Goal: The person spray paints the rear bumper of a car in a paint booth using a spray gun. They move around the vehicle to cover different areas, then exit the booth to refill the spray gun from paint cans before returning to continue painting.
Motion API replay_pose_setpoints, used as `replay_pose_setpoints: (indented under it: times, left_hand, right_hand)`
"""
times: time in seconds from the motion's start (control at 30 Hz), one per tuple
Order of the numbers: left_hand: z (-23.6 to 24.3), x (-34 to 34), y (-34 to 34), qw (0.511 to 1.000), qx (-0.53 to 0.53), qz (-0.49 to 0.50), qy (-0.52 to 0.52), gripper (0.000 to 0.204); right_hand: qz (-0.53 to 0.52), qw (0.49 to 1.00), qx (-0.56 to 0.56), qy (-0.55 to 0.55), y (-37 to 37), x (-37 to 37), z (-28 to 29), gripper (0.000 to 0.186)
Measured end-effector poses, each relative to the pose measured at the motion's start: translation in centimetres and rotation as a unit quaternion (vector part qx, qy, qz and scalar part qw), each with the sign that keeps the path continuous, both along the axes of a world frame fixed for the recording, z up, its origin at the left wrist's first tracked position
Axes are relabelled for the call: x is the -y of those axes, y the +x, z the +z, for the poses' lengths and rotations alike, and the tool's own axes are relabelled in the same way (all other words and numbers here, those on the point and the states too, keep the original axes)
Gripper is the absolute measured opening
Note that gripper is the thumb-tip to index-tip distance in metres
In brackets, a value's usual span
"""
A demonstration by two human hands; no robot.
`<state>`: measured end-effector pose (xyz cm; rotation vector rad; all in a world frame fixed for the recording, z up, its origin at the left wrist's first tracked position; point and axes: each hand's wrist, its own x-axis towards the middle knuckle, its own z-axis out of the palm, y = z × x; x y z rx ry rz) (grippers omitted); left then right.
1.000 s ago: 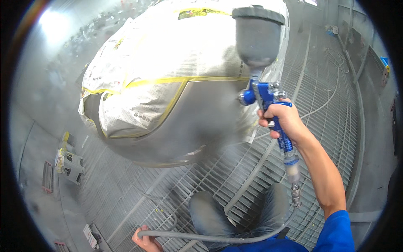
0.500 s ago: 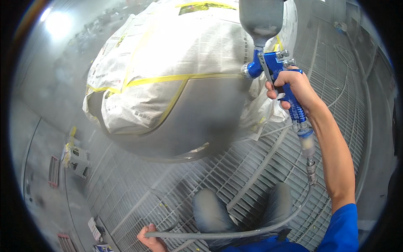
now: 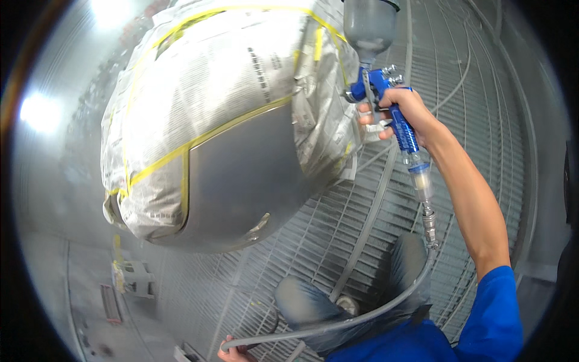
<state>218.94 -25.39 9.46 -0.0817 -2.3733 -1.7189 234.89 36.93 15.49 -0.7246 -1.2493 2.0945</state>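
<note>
My right hand [image 3: 409, 111] is wrapped round the handle of a blue spray gun [image 3: 403, 130], its fingers by the trigger. A grey cup [image 3: 371, 27] sits on top of the gun, and a clear filter [image 3: 421, 181] hangs below the handle. At the lower edge my left hand [image 3: 236, 351] is closed round the grey air hose [image 3: 338, 324], which runs up to the gun. The gun's nozzle points left, to the right of a curved grey vehicle panel [image 3: 247, 157]. Printed masking paper [image 3: 223, 72] with yellow tape [image 3: 160, 164] covers the area around the panel.
I squat on a metal grating floor [image 3: 301, 226], with my knees [image 3: 304, 298] below the panel. More hose [image 3: 461, 78] lies across the grating at the right. At the left are a white stool-like object [image 3: 140, 279] and a bright lamp [image 3: 41, 113].
My view has turned, showing more of the panel's right side. Haze over the panel has thinned. The gun now appears beyond the panel's right edge, and the fingers round its trigger look looser.
</note>
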Motion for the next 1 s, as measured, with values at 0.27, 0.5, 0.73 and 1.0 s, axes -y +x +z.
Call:
replay_pose_setpoints:
  times: [0.27,0.5,0.73,1.0]
  left_hand:
    - [1.5,1.5,-1.5,0.99,0.03,0.094,0.105,0.015]
    - [3.0,-0.2,1.2,0.98,-0.033,-0.054,-0.188,0.019]
    - [-1.1,5.0,2.2,0.975,-0.016,-0.014,-0.221,0.047]
    - [-3.4,7.6,3.0,0.931,-0.081,0.032,-0.354,0.01]
  right_hand:
    - [0.026,0.966,-0.236,-0.098,-2.6,-0.3,-3.5,0.032]
    - [0.122,0.973,-0.151,-0.127,-3.2,4.5,-12.5,0.023]
    - [0.063,0.967,-0.079,-0.235,-4.2,9.2,-24.4,0.014]
    - [0.011,0.964,0.032,-0.263,-6.4,11.0,-35.5,0.016]
